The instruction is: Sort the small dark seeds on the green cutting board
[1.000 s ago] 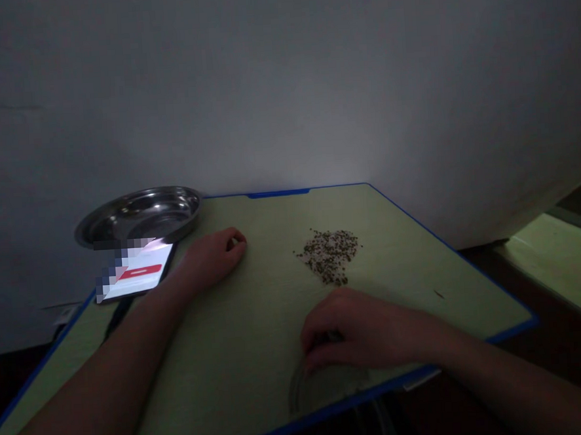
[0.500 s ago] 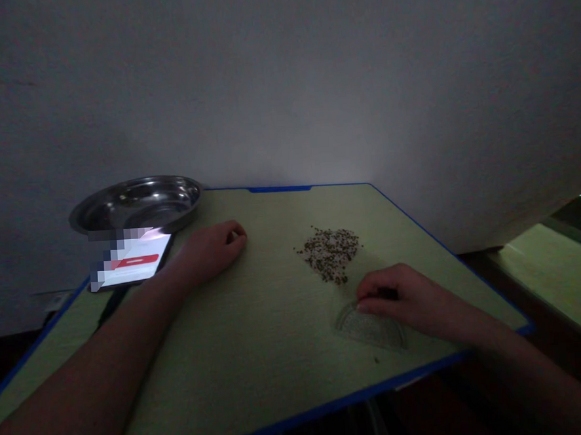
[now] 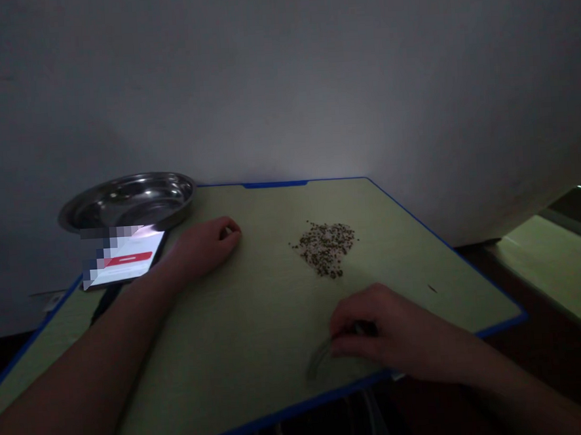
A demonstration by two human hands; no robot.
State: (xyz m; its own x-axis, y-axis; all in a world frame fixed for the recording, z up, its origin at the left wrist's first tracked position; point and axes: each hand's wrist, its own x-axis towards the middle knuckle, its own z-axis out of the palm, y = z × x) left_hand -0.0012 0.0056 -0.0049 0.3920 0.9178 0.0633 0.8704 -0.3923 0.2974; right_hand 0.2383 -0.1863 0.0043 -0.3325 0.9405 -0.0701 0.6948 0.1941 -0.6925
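Observation:
My right hand (image 3: 376, 327) pinches a clear, half-round protractor (image 3: 319, 360) near the front edge of the table. Most of the protractor is hidden behind the fingers, and its visible curved rim is blurred. Beyond it lies a loose pile of small dark brown and whitish grains (image 3: 326, 247), which the hand does not touch. On the left, my left hand (image 3: 212, 242) rests on the tabletop with its fingers curled into a loose ring; nothing shows in it.
The pale tabletop (image 3: 260, 298) has a blue rim. A shiny metal basin (image 3: 132, 197) stands at the back left, with a lit phone (image 3: 130, 257) before it, beside my left forearm. A thin dark sliver (image 3: 432, 288) lies at right. A wall rises behind the table.
My right hand has moved the protractor away from the pile, toward the front edge and slightly left. The left hand stays resting. The whole view has shifted slightly.

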